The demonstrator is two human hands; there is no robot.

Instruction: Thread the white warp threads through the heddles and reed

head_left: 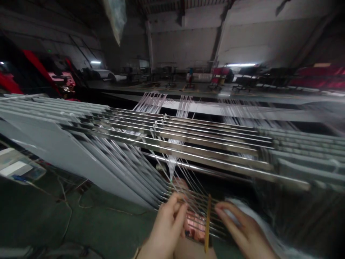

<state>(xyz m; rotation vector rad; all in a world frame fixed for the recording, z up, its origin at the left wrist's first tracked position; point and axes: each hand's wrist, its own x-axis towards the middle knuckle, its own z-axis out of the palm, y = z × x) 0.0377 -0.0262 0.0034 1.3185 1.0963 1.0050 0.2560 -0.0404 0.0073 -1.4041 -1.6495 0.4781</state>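
My left hand (169, 221) is at the lower middle, its thumb and fingers curled together among thin white threads (192, 176). Whatever it pinches is too fine to make out. To its right, my right hand (241, 225) has thumb and forefinger drawn together at the tips, slightly blurred; what they hold, if anything, is unclear. Between the hands stands a narrow yellow strip (207, 223), nearest the right fingertips. Thin metal rods (215, 226) run behind it. A skin-coloured shape (183, 184) shows just beyond my left hand, partly hidden by threads.
Long metal bars (210, 144) of a loom-like frame cross ahead of the hands. Dense grey-white hanging strips (88, 154) fill the left, with more bars and blurred white material (250, 208) at right. Cables (66, 201) lie on the green floor beside a plastic container (23, 167).
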